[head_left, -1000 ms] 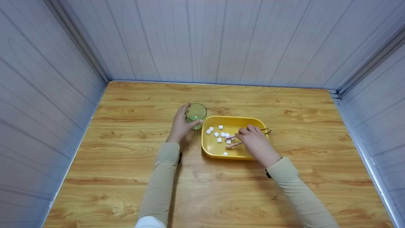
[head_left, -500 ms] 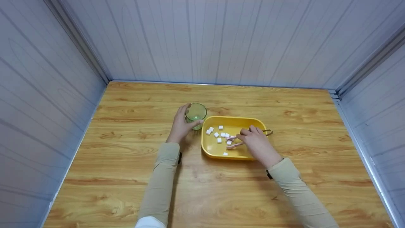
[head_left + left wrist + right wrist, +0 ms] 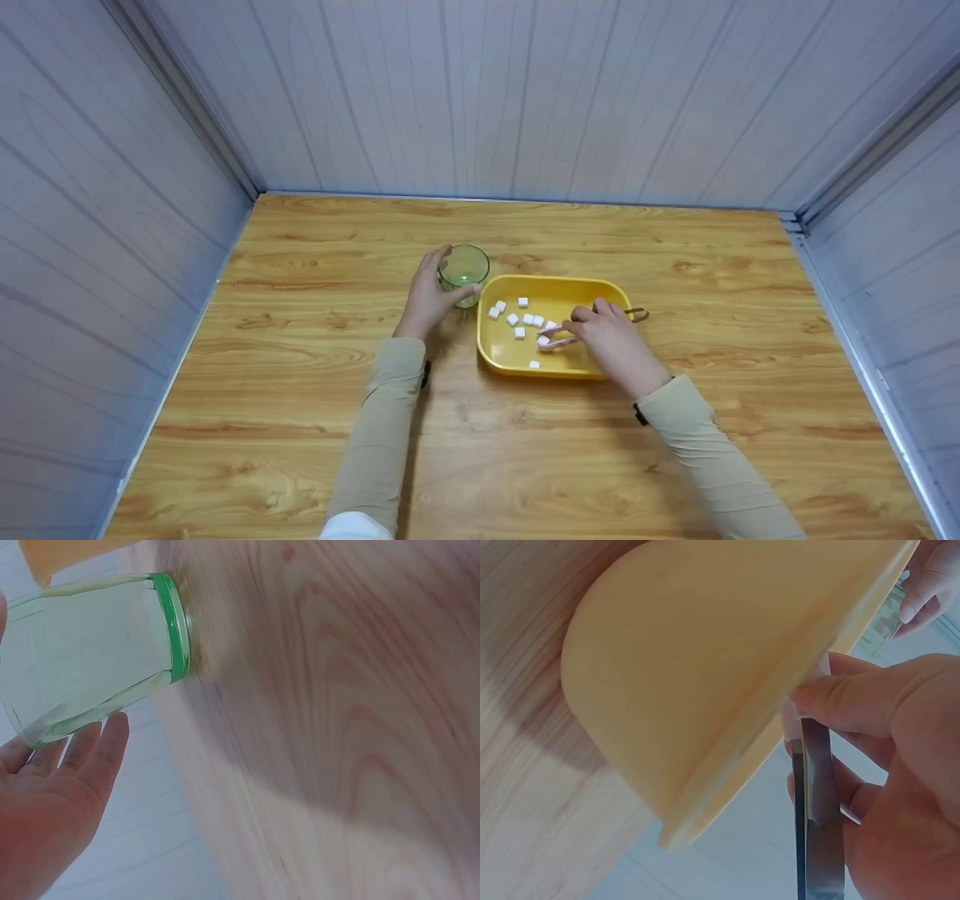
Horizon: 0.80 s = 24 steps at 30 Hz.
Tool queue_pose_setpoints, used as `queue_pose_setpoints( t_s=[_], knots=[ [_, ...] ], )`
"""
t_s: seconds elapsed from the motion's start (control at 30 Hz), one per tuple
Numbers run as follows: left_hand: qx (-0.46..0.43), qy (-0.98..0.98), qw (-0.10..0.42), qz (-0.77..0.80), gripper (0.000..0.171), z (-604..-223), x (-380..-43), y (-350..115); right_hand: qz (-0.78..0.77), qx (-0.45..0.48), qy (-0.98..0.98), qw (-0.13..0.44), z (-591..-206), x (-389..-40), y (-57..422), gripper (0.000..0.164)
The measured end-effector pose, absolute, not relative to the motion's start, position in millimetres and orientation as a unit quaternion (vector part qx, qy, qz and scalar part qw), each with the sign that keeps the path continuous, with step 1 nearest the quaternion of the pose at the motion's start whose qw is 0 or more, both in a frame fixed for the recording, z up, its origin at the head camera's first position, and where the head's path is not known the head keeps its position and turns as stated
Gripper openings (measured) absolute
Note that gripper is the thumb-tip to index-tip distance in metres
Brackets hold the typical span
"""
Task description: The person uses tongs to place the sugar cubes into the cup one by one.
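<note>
In the yellow tray [image 3: 496, 351], white cubes [image 3: 520, 332]; likely light, perhaps crumbly; best nipped across flat sides; right hand [image 3: 615, 341] grips tongs [image 3: 822, 802]; left hand [image 3: 430, 300] clasps green tumbler [image 3: 90, 649].

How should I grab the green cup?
Probably around its round side, near the top, coming from the left as the left hand does. The green cup stands upright, and the yellow tray sits close on its right, leaving less room there.
</note>
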<state>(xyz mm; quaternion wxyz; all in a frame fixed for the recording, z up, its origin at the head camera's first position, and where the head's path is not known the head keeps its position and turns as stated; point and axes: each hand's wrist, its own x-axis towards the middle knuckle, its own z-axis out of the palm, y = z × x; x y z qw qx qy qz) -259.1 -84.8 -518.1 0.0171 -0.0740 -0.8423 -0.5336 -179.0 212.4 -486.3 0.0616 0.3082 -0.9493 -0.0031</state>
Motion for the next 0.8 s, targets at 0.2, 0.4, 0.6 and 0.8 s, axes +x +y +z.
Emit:
queue_pose_setpoints(
  t_s=[0.2, 0.4, 0.6, 0.8],
  knots=[
    [-0.074, -0.844, 0.014, -0.531, 0.087, -516.8, -258.4, -85.1, -0.004, 0.306, -0.95, 0.06, -486.1, -178.8, 211.7, 0.043],
    [-0.073, -0.848, 0.011, -0.526, 0.088, -515.3, -258.0, -85.3, -0.006, 0.304, -0.951, 0.056, -487.5, -179.0, 211.4, 0.04],
    [-0.076, -0.853, 0.006, -0.516, 0.087, -514.2, -258.3, -86.0, -0.004, 0.3, -0.952, 0.062, -488.6, -177.7, 212.6, 0.042],
    [-0.088, -0.854, 0.002, -0.513, 0.088, -513.8, -259.0, -87.1, -0.007, 0.299, -0.952, 0.061, -488.4, -176.8, 212.9, 0.045]
  ],
)
